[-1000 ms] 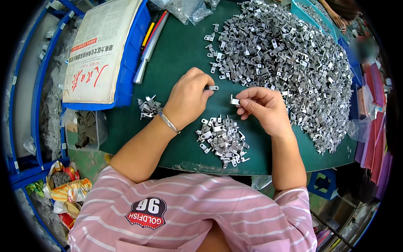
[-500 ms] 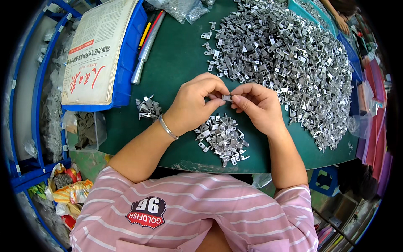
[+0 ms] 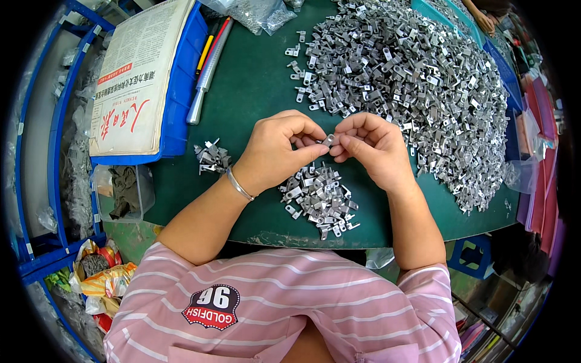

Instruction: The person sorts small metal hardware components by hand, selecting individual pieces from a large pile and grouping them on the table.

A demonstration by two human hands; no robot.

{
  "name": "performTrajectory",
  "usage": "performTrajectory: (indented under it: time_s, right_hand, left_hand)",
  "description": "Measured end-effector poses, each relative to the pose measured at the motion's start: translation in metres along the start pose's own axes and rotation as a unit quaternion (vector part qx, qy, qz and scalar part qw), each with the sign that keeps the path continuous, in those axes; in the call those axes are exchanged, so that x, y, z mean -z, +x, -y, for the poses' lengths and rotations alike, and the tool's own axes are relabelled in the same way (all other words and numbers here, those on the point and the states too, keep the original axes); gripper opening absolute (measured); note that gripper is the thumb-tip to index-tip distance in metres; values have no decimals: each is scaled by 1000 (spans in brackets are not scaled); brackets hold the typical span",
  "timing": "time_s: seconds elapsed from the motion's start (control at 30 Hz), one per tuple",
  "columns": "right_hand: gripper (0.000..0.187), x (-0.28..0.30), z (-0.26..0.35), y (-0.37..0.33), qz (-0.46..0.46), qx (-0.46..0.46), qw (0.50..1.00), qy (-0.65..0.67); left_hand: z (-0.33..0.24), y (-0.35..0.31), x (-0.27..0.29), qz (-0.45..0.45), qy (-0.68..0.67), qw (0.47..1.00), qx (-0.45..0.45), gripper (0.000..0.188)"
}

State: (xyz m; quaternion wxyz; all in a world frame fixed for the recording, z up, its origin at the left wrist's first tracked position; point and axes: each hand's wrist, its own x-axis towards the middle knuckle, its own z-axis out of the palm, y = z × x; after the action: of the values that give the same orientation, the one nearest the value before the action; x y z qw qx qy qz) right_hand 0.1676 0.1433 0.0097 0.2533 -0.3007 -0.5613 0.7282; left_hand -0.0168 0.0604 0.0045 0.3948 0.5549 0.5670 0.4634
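Note:
Between my fingertips is one small silver metal bracket (image 3: 328, 140) with a hole in it. My left hand (image 3: 281, 144) pinches it from the left, while my right hand (image 3: 373, 146) has thumb and fingers closed at its right side. Both hands are raised over the green table. Just below them lies a small pile of like brackets (image 3: 319, 199). A smaller cluster of brackets (image 3: 212, 157) sits left of my left wrist, which wears a metal bangle. Beyond my right hand spreads a very large heap of brackets (image 3: 405, 78).
Newspapers (image 3: 130, 91) rest on a blue bin (image 3: 177, 121) at the left, with pens and a silver tube (image 3: 209, 72) beside it. Plastic bags of parts (image 3: 257, 13) lie at the far edge. Another person's hand (image 3: 485, 23) is at the far right, near a teal tray (image 3: 445, 21).
The bracket has turned between my fingers, so its face with the hole now shows. My hands have shifted only slightly.

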Motion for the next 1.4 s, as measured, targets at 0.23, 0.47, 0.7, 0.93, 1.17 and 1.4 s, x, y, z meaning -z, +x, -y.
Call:
performTrajectory:
  time_s: [0.23,0.47,0.7,0.93,1.17,1.4]
  right_hand:
    - [19,0,-1,0,14,1,1000,14]
    - [28,-5,-6,-2,10,58,997,-48]
    - [14,-3,-6,-2,-3,110,986,-126]
    - [13,4,-1,0,-43,-37,995,-84]
    - [12,7,0,-2,-62,70,911,-401]
    - [17,22,15,-4,-40,91,904,-415]
  left_hand:
    - [-1,0,1,-8,29,999,-24,14]
    - [1,0,-1,-41,80,987,-132,13]
    - [2,5,0,-88,103,975,-177,13]
    - [15,19,10,-131,255,952,-110,26]
    - [22,19,11,-96,317,938,-101,38]
    - [21,21,7,-94,366,914,-146,36]
